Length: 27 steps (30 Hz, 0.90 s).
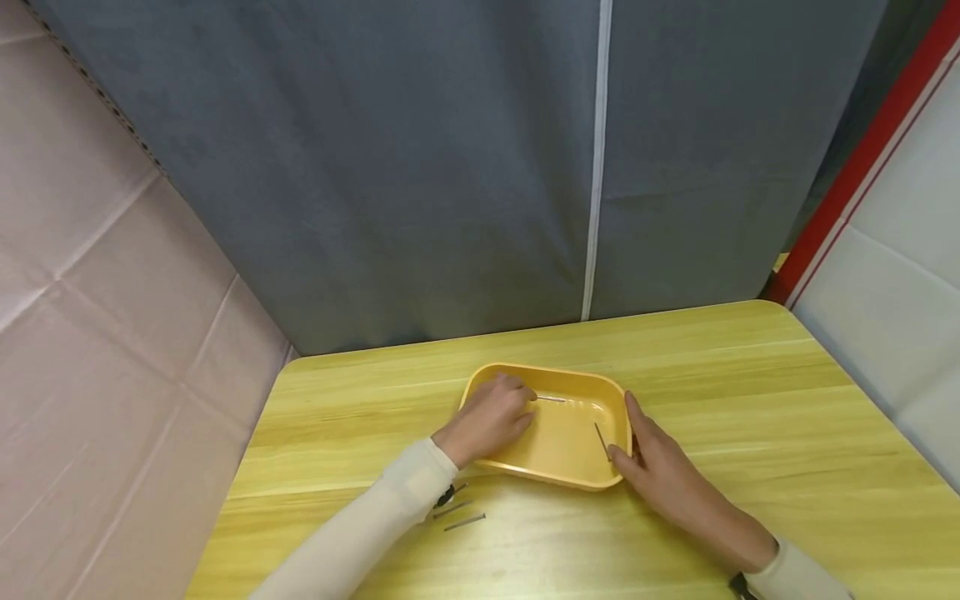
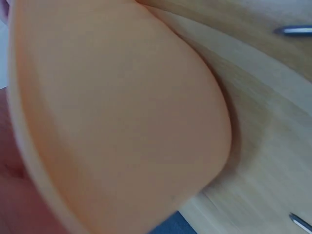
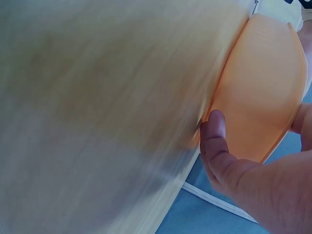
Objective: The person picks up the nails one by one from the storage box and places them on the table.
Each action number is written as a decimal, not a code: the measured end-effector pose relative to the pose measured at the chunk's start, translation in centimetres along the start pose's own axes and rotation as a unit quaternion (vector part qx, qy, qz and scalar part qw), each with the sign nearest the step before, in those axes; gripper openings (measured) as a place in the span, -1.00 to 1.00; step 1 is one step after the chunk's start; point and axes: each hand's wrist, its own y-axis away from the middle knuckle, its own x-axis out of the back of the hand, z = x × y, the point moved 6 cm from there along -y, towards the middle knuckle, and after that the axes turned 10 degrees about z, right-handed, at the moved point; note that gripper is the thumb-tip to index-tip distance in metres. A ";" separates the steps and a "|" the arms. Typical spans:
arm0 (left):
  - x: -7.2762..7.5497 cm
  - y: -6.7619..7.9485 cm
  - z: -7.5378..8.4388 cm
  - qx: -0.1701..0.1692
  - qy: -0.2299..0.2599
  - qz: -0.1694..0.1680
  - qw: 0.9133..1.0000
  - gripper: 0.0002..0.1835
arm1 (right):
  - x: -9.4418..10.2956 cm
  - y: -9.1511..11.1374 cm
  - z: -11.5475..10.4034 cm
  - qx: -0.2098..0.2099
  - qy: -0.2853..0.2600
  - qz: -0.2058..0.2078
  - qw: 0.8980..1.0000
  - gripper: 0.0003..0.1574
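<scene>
A shallow yellow plastic tray (image 1: 555, 454) sits on the table, seen from its outer side in both wrist views. My right hand (image 1: 671, 471) grips its right end, thumb at the rim and fingers along the outside wall. My left hand (image 1: 495, 417) reaches over the tray's left side, its fingers bent and the thumb apart from the index finger. By the left index fingertip lies a thin metal nail (image 1: 551, 398) in the tray. Another nail (image 1: 602, 442) slants near the right end, close to my right thumb.
Several loose nails, one nearest the front (image 1: 465, 522), lie on the wooden table (image 1: 337, 433) below the left sleeve. A grey curtain (image 1: 420, 167) hangs behind the table. Pale panels stand at the left (image 1: 112, 333) and right (image 1: 900, 292).
</scene>
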 end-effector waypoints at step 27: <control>-2.5 -1.4 0.4 0.015 -0.124 -0.028 0.992 -0.84 | 0.0 0.1 0.1 0.003 -0.008 0.003 1.000 0.03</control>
